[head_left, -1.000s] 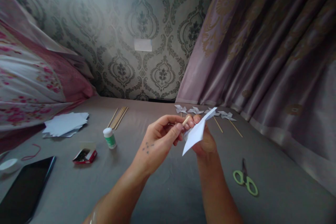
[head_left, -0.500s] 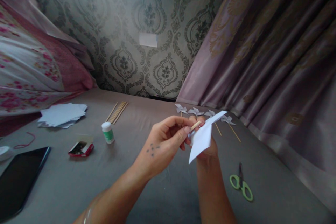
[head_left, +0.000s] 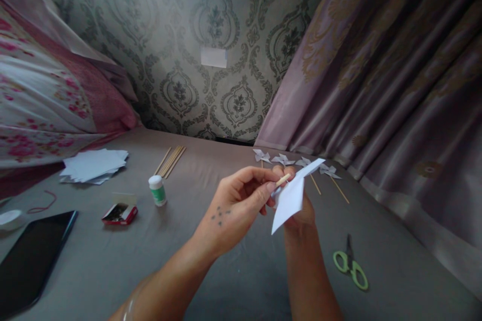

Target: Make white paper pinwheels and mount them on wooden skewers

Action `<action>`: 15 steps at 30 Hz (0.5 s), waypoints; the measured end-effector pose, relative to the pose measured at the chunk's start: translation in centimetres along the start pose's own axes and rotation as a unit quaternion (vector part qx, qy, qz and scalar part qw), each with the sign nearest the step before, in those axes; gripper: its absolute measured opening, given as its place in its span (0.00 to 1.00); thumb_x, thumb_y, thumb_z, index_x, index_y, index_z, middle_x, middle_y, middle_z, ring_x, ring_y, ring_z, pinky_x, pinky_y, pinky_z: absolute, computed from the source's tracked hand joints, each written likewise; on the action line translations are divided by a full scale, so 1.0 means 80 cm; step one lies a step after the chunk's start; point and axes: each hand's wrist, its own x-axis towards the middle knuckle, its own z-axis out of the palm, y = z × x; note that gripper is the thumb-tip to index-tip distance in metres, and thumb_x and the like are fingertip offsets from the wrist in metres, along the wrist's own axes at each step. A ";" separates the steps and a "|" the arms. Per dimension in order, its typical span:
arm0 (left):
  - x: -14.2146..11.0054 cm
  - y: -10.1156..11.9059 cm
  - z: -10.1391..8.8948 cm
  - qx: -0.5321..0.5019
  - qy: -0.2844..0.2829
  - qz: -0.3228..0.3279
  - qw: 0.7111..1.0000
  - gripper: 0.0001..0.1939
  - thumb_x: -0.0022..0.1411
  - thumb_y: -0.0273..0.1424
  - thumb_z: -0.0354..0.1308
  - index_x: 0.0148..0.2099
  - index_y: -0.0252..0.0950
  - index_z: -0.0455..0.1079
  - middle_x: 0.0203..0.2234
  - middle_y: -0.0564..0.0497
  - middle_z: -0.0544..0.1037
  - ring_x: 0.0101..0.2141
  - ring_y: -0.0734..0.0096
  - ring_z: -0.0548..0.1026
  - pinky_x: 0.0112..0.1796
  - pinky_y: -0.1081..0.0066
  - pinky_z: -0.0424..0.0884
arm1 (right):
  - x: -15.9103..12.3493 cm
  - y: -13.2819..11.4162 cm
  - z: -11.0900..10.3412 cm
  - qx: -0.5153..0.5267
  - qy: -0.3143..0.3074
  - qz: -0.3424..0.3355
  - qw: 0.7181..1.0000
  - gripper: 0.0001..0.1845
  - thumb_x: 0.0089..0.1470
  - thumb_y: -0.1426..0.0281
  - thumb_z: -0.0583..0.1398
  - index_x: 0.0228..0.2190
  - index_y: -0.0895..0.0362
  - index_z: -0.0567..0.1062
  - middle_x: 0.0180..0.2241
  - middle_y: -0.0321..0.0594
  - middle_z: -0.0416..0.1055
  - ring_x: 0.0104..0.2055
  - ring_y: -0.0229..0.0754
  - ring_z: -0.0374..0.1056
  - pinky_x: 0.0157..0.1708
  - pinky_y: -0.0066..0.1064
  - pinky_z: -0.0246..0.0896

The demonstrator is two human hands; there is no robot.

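Thumb and fingers of my left hand (head_left: 229,205) are closed on a thin wooden stick (head_left: 283,179), whose pale end pokes out past the fingertips. Right behind that end is a folded white paper pinwheel (head_left: 289,203), tilted, its blades pointing up right and down left. My right hand (head_left: 306,214) grips the pinwheel from behind; the paper hides most of those fingers. Stick and pinwheel meet closely, though I cannot tell whether they are joined. Beyond my hands lie several finished pinwheels (head_left: 328,171) on sticks.
Green-handled scissors (head_left: 351,266) lie at right. Leftward are a white-capped glue bottle (head_left: 157,191), several wooden sticks (head_left: 173,161), an open small red box (head_left: 120,213), stacked paper (head_left: 93,164), a black phone (head_left: 33,261), a white roll (head_left: 11,219) and red string (head_left: 43,203). Curtains (head_left: 376,85) border the right.
The view has shifted slightly, so things on the surface appear a little further right. My hands keep nearly the same pose on the stick and the pinwheel.
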 end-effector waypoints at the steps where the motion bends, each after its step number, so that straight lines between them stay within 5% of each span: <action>1: 0.000 0.000 0.000 0.001 0.001 0.000 1.000 0.07 0.54 0.33 0.65 0.33 0.33 0.76 0.21 0.52 0.73 0.22 0.76 0.69 0.24 0.77 0.65 | 0.000 0.000 0.000 0.000 0.003 -0.001 1.000 0.18 0.32 0.58 0.73 0.18 0.51 0.71 0.19 0.29 0.59 0.20 0.35 0.56 0.20 0.29 0.56; 15: 0.001 0.004 -0.002 0.009 0.020 -0.006 1.000 0.08 0.52 0.31 0.65 0.34 0.32 0.76 0.25 0.51 0.76 0.25 0.78 0.69 0.26 0.78 0.66 | 0.002 0.002 -0.008 -0.051 -0.008 -0.063 0.997 0.10 0.39 0.65 0.72 0.26 0.48 0.78 0.22 0.29 0.67 0.23 0.34 0.63 0.23 0.27 0.60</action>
